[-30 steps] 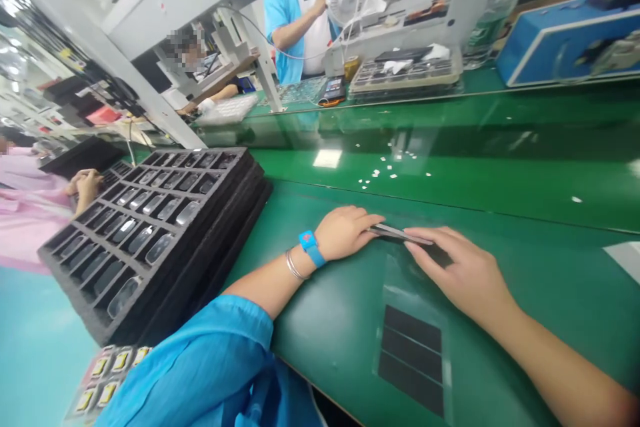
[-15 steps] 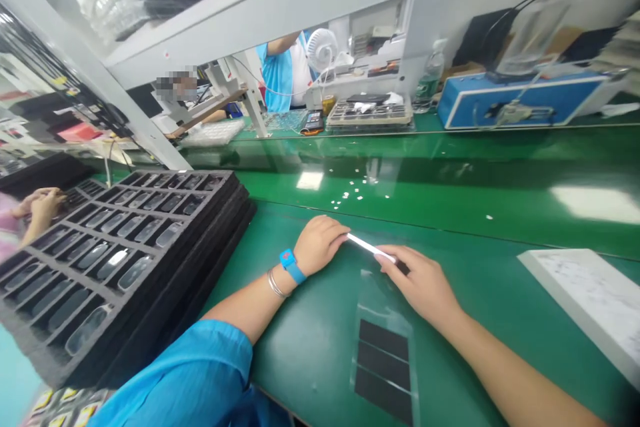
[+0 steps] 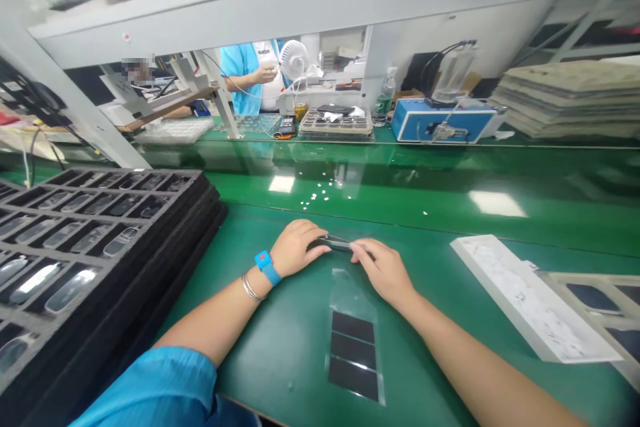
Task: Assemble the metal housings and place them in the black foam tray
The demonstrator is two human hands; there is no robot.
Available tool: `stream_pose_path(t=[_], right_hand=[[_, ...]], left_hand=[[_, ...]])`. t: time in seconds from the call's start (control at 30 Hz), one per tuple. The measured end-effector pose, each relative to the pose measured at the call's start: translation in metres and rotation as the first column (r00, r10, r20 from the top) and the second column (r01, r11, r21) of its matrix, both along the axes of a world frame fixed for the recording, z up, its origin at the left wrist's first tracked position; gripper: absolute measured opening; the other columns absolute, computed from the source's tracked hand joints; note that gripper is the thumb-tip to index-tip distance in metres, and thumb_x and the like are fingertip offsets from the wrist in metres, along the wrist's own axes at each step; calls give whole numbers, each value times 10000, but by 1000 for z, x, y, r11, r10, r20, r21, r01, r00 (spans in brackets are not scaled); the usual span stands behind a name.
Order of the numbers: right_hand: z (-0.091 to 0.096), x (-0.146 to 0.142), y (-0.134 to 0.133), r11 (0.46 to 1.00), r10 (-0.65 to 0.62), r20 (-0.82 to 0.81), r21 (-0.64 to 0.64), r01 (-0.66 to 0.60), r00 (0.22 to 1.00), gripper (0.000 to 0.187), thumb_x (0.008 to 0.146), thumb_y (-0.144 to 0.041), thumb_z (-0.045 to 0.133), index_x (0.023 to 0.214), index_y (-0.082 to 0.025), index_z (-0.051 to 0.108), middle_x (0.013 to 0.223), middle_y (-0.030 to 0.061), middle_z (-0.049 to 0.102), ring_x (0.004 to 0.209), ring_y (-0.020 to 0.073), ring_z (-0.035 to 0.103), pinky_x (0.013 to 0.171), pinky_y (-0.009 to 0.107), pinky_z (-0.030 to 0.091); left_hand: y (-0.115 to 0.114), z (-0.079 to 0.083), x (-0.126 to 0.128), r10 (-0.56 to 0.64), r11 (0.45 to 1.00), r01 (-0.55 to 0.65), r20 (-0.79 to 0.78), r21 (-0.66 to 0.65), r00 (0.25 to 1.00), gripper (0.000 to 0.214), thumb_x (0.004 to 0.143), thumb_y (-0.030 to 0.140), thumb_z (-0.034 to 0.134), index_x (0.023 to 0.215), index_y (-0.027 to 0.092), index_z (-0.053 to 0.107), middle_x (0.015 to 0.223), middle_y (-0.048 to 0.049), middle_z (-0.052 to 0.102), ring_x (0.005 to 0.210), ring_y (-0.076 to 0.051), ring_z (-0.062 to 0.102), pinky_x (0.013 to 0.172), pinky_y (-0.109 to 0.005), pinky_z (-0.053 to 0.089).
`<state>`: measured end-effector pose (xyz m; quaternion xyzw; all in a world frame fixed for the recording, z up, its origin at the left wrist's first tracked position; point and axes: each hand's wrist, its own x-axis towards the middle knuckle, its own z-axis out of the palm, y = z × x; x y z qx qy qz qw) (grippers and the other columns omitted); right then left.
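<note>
My left hand [image 3: 296,245] rests on the green bench with its fingers curled round one end of a thin flat dark piece [image 3: 336,242]. My right hand [image 3: 381,269] pinches the other end of that same piece, so the two hands meet over it. A blue band and metal bangles sit on my left wrist. Just below the hands lies a clear film strip [image 3: 353,333] carrying three dark rectangular pads.
A stack of black foam trays [image 3: 95,233] holding several clear-wrapped parts fills the left. A white slab [image 3: 530,297] lies at the right beside another tray with dark panels. Small white scraps [image 3: 320,192] dot the conveyor belt beyond. Across it, a person in blue stands near a fan.
The view has swung right and pulled back, bringing in the white slab and tray at right. Both hands stay on the thin piece, which now looks dark rather than bright.
</note>
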<state>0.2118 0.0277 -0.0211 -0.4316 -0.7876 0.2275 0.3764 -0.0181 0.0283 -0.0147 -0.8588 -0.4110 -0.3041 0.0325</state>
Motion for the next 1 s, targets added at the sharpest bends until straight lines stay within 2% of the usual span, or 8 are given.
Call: stream_pose_path(t=[0.1,0.23,0.37,0.47,0.57,0.77,1.0], right_hand=[[-1,1,0,1000,0,-22,-23,-1,1000,408,965,-423,418,670,-214,609,709,20,674,719,179,628,723,284,456],[-1,2,0,998,0,-40,-59,-3,999,407,949,-445,438,675,-213,628,719,19,686,719,179,633,719,286,455],[-2,2,0,995,-4,-65,-96,-2,998,324,931,-457,478,862,-231,700,710,5,696,728,189,649,733,300,474],[-4,0,1,996,-1,-89,-94,-8,996,287,896,-445,537,980,-235,713,812,14,729,801,201,669,779,317,491],[-7,0,2,997,-6,-78,-78,0,997,262,859,-423,582,975,-234,722,933,29,740,855,214,673,798,334,496],[-6,1,1,995,5,-80,-102,-13,997,258,898,-429,541,954,-254,721,767,1,715,771,203,664,772,338,483],[-3,0,-1,996,-11,-96,-92,2,995,275,910,-440,522,878,-242,710,702,-1,695,737,191,649,748,316,470]], left_hand=[[2,-4,0,2,999,-4,-33,-41,999,243,907,357,596,1059,181,666,980,-60,721,928,-195,641,891,-376,519],[4,-5,0,10,999,-11,-26,-45,1000,220,943,315,533,1018,166,677,930,-66,718,881,-191,638,851,-366,520],[4,-4,0,18,999,-18,-11,-43,1000,257,961,331,495,1008,158,680,910,-69,719,856,-188,635,839,-359,515],[3,-4,1,32,998,-32,2,-49,999,269,963,337,492,1030,153,676,895,-66,720,823,-185,631,821,-354,514],[2,-4,1,42,996,-41,9,-74,999,273,963,345,493,1039,155,674,887,-63,720,813,-182,632,816,-351,514],[1,-4,1,56,989,-56,-8,-136,998,292,970,370,476,1048,174,679,895,-64,721,825,-179,638,830,-350,506],[3,-5,1,20,982,-24,-23,-186,1000,328,995,353,415,969,173,688,879,-46,731,807,-174,629,810,-329,484]])
